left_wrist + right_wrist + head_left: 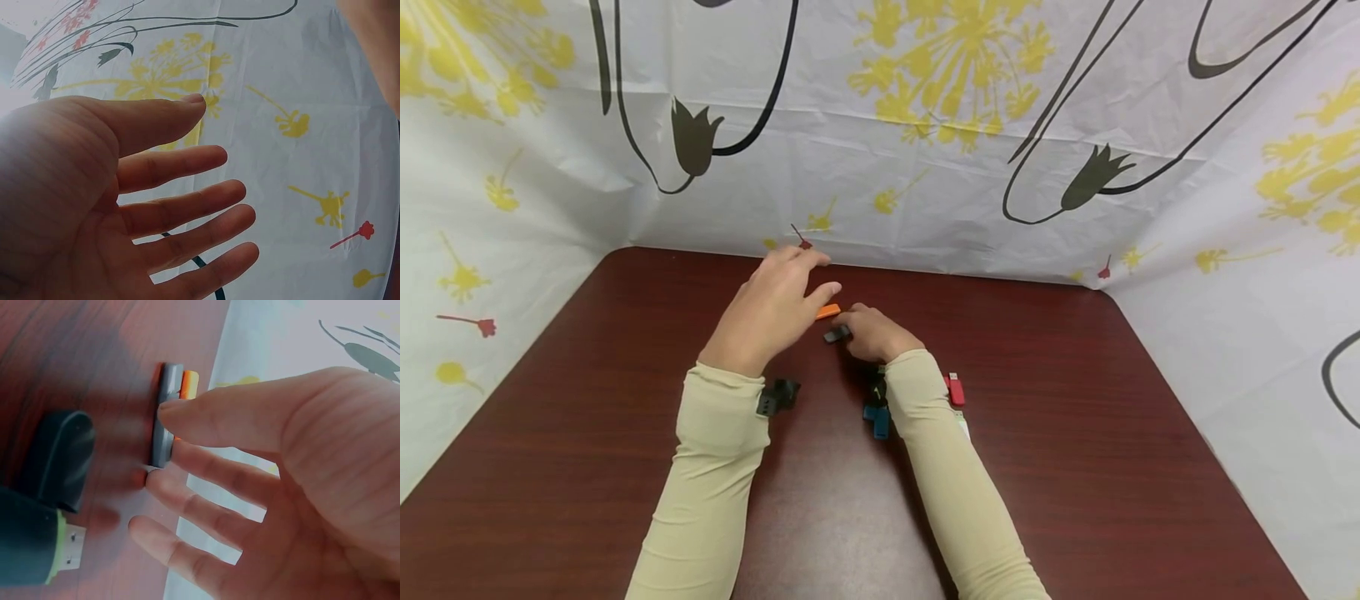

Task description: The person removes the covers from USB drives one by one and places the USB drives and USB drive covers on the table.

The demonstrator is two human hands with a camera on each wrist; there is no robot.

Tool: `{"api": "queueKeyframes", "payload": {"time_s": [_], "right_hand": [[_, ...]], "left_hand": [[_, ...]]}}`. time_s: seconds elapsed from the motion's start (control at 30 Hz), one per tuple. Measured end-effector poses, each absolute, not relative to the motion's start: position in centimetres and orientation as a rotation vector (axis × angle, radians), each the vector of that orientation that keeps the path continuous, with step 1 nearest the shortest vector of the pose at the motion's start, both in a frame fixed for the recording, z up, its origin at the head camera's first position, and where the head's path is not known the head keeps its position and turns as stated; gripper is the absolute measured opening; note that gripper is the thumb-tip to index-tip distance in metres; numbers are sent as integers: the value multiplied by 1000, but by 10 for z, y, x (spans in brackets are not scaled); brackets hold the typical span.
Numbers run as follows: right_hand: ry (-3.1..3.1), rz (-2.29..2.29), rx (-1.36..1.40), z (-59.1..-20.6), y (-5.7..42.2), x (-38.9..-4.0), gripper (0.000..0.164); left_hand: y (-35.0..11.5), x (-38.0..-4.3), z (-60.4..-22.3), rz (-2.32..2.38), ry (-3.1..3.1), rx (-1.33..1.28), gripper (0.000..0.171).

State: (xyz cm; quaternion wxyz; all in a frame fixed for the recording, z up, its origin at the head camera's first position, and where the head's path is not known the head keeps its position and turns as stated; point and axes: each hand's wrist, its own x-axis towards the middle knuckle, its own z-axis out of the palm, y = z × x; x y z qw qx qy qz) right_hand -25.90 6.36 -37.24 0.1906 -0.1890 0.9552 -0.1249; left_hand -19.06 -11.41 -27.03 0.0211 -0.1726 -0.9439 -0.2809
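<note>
My right hand point(872, 332) pinches a dark grey USB stick point(167, 415) between thumb and index finger, close over the table. In the right wrist view its other fingers are spread apart. Just behind the grey stick lies an orange USB stick point(828, 312), partly covered by the thumb in that view. My left hand point(775, 304) hovers left of the orange stick, holding nothing; the left wrist view has its fingers point(194, 206) loosely extended and apart. Under the right wrist is a black USB stick point(28, 540) with a green edge and a bare metal plug, its black cap point(59, 459) beside it.
Blue USB pieces point(877, 421) lie left of the right forearm. A red USB stick point(956, 389) and a white one point(962, 425), partly hidden by the sleeve, lie on its right. A patterned white sheet point(880, 125) hangs around the dark wooden table point(1060, 433).
</note>
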Motion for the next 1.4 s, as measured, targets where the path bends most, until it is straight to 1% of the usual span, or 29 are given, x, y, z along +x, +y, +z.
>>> {"api": "queueKeyframes", "payload": {"time_s": [0.1, 0.37, 0.6, 0.87, 1.07, 1.33, 1.4], "right_hand": [[2698, -340, -535, -374, 64, -258, 45], [2723, -320, -582, -376, 59, -257, 21], [2643, -304, -595, -375, 52, -253, 11], [2587, -359, -606, -353, 58, -244, 10], [2635, -490, -547, -328, 69, -234, 10], [2839, -552, -633, -297, 84, -218, 16], [2892, -583, -659, -290, 88, -213, 15]], "left_hand": [[-113, -191, -271, -887, -2932, -539, 45], [-112, -190, -269, -894, -2939, -543, 45], [-112, -190, -269, -898, -2942, -560, 45], [-111, -190, -270, -894, -2934, -565, 44], [-109, -191, -271, -892, -2936, -564, 43], [-107, -192, -272, -906, -2960, -565, 46], [-107, -193, -273, -906, -2964, -579, 48]]}}
